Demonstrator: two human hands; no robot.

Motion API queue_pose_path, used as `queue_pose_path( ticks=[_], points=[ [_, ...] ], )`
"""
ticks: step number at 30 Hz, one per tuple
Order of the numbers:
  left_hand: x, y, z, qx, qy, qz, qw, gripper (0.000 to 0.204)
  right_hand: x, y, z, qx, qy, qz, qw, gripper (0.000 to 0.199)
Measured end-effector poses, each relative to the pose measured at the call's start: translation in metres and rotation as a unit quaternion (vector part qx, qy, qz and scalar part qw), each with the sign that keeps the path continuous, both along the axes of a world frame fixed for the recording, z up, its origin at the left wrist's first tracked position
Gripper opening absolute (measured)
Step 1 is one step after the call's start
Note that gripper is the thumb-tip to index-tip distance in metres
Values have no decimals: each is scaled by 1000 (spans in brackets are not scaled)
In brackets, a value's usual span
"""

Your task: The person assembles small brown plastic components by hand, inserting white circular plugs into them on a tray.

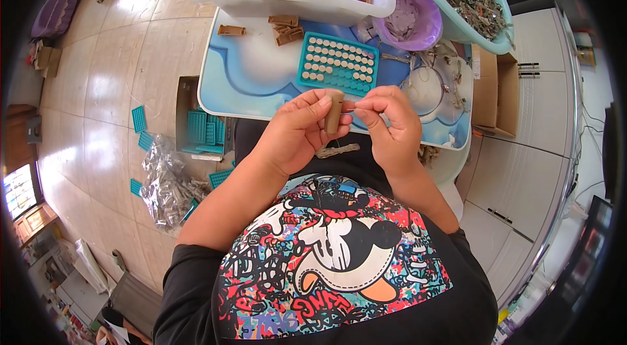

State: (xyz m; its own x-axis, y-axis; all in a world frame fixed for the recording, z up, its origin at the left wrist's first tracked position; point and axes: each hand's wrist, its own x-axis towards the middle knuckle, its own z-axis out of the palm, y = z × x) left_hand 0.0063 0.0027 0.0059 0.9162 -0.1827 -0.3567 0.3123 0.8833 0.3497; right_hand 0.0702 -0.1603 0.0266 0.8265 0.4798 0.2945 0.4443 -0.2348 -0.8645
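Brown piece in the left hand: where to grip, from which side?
Likely its lower end in the picture, from the body side: the brown piece is long and narrow, the left hand has its thumb on the upper part, and the right hand crowds the right.

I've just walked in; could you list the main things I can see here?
Table: one, blue and white, centre
White tub: one, white, far side, full of brown casings
Loose casings: several, brown, before the tub
Teal tray: one, teal, mid-table
Round caps: dozens, whitish, in the tray
Purple bowl: one, purple, right of the tray
Basin: one, pale aqua, far right
Cardboard box: one, brown, right of the table
Plastic bag: one, clear, left floor
Held casing: one, brown, picture's centre
Left hand: one, bare, gripping the held casing
Right hand: one, bare, beside it
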Motion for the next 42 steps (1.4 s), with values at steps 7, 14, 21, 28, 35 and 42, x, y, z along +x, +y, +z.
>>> queue_pose_path(
  ticks=[7,14,21,28,35,42],
  points=[
    [-2,-4,-5,-25,-12,-22,999,28,2,7,-6,2,-121,0,993,9],
    [-2,-6,-6,38,-24,-27,999,27,2,9,-7,-48,-160,12,986,12],
    [-3,-4,1,32,14,-25,999,28,3,5,-6,-15,-120,20,992,9],
    [-4,-6,1,71,7,-27,997,27,5,8,-8,-30,-184,32,982,11],
    [-4,-5,6,85,22,-21,996,25,1,6,-9,-45,-181,25,982,11],
    [-4,-4,0,110,5,-24,994,26,3,9,-12,-42,-200,30,978,11]
  ],
)
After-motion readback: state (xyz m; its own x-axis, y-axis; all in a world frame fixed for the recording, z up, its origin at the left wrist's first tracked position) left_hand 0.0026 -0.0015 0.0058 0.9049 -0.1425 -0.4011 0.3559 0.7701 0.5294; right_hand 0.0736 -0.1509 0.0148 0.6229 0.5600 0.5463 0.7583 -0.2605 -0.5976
